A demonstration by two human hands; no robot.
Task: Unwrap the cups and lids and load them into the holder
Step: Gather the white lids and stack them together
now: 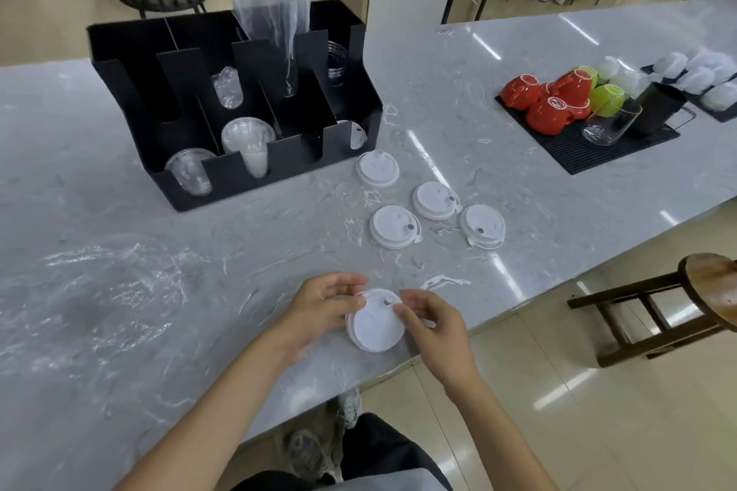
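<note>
Both hands hold a small stack of white lids [375, 325] just above the counter's near edge. My left hand [323, 309] grips its left rim and my right hand [428, 325] pinches its right rim. Several more white lids lie loose on the counter, among them one [377, 169] beside the holder, one [394, 226] in the middle and one [481, 226] to the right. The black holder [131, 52] stands at the back left. It contains clear cups [245, 147], a clear domed lid [189, 171], a tall plastic sleeve [271, 24] and a white lid [356, 134] in the right slot.
Crumpled clear wrap [107, 291] lies on the grey marble counter [458, 92] at left. A black mat [590, 143] at right carries red and green cups [546, 104], a glass and a black pitcher. A wooden stool [686, 303] stands off the counter's right edge.
</note>
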